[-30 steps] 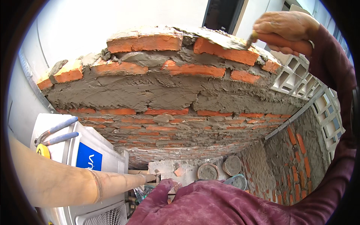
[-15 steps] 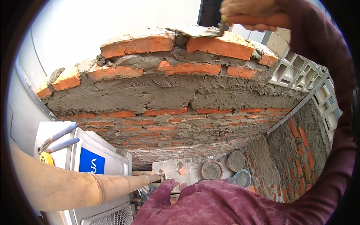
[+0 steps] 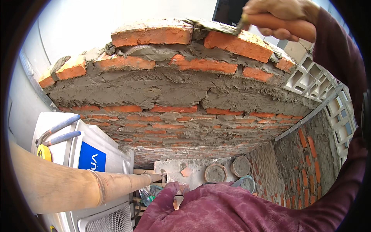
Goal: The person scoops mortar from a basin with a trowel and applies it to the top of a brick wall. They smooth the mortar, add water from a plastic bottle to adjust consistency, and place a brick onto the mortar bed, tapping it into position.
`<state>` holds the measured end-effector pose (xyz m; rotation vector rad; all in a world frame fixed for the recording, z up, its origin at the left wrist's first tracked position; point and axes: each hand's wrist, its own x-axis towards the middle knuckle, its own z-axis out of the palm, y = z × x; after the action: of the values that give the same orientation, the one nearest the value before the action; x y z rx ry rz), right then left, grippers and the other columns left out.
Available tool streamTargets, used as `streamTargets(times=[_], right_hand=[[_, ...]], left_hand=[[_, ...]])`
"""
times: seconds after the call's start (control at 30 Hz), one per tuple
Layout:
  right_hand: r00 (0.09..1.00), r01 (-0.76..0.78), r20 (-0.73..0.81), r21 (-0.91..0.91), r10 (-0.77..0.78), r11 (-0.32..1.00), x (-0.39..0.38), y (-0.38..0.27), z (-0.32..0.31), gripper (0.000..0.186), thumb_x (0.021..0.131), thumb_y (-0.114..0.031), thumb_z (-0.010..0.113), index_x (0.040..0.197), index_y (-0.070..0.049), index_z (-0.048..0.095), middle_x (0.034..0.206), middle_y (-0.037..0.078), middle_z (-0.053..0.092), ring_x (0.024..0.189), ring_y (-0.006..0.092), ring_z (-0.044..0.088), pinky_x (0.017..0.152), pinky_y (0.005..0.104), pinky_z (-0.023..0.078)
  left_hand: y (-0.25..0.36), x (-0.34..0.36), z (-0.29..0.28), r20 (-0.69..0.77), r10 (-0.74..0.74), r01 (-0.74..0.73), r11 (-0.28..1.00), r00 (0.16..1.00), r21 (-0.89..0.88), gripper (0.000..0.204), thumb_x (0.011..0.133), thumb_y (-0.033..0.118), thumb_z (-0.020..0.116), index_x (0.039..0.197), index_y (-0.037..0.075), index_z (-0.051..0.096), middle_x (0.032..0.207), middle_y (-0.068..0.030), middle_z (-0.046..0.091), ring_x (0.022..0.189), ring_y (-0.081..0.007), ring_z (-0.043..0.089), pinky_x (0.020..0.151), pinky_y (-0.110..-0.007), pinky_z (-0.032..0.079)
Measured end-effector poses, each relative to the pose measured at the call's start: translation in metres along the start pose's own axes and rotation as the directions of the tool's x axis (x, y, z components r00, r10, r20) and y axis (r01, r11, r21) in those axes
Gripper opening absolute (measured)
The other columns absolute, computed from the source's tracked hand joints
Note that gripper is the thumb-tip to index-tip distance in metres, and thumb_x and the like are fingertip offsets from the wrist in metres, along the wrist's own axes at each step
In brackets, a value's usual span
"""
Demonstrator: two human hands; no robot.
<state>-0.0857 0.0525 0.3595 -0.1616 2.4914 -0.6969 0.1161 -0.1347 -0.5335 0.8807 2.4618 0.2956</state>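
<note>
My right hand (image 3: 284, 7) is closed round the wooden handle of a trowel (image 3: 280, 24) at the upper right. The trowel's blade lies flat and low over the wall's top course, between the left top brick (image 3: 152, 36) and the right top brick (image 3: 237, 45). Grey mortar (image 3: 199, 35) fills the gap between these two bricks. A thin string line runs along the top edge. Below spreads the brick wall (image 3: 154, 91), with a wide smeared mortar band. A maroon sleeve or cloth shows at the lower middle, but I cannot make out my left hand.
A bamboo pole (image 3: 69, 179) crosses the lower left, before a white air-conditioner unit (image 3: 112, 154). Blue-handled pliers (image 3: 60, 131) and a yellow tape measure (image 3: 44, 153) lie on it. Mortar buckets (image 3: 215, 173) stand below. Pale openwork blocks (image 3: 309, 79) edge the right.
My right hand and the trowel have shifted slightly right in the picture, with the blade still at the top course. The whole view has tilted a little, moving the wall up and rightward.
</note>
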Motion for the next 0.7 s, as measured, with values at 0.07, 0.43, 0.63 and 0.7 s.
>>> streamTargets(times=[0.07,0.43,0.63,0.7], right_hand=[[0.996,0.085,-0.002,-0.088,-0.086,0.992,0.015,-0.006,0.006,0.033,0.104,-0.023,0.037,0.109,0.004,0.054,0.073,0.006,0.058,0.049,0.0101,0.055,0.036,0.0216,0.046],[0.932,0.072,-0.193,-0.731,-0.307,0.678,-0.037,0.071,-0.018,0.035,0.102,-0.034,0.043,0.099,-0.004,0.061,0.074,0.003,0.057,0.053,0.0096,0.052,0.042,0.0232,0.043],[0.851,-0.178,-0.461,-0.702,-0.251,0.690,-0.135,0.174,0.009,0.030,0.097,-0.033,0.054,0.102,-0.005,0.064,0.074,0.005,0.059,0.066,0.0221,0.054,0.062,0.0342,0.044],[0.736,-0.086,-0.643,-0.400,-0.212,0.912,-0.156,0.280,0.051,0.035,0.097,-0.035,0.054,0.102,-0.001,0.060,0.075,0.004,0.053,0.061,0.0144,0.047,0.056,0.0285,0.039]], left_hand=[[0.006,0.005,0.001,-0.048,-0.090,0.088,0.996,0.995,-0.034,0.023,0.082,0.011,0.058,0.102,0.003,0.064,0.092,-0.0158,0.067,0.088,-0.0285,0.068,0.075,-0.038,0.055],[0.030,0.003,-0.044,0.050,-0.079,0.090,0.956,0.996,-0.280,0.043,0.097,0.036,0.038,0.115,0.005,0.061,0.102,-0.0175,0.068,0.093,-0.0317,0.066,0.082,-0.039,0.053],[0.078,-0.026,-0.096,0.190,0.053,0.006,0.954,0.980,-0.301,0.051,0.097,0.041,0.035,0.121,0.003,0.058,0.113,-0.0225,0.062,0.106,-0.0345,0.060,0.091,-0.040,0.048],[0.078,-0.012,-0.067,0.250,0.032,0.037,0.963,0.968,-0.268,0.054,0.094,0.047,0.036,0.125,0.006,0.052,0.119,-0.0228,0.055,0.111,-0.0353,0.054,0.094,-0.041,0.044]])
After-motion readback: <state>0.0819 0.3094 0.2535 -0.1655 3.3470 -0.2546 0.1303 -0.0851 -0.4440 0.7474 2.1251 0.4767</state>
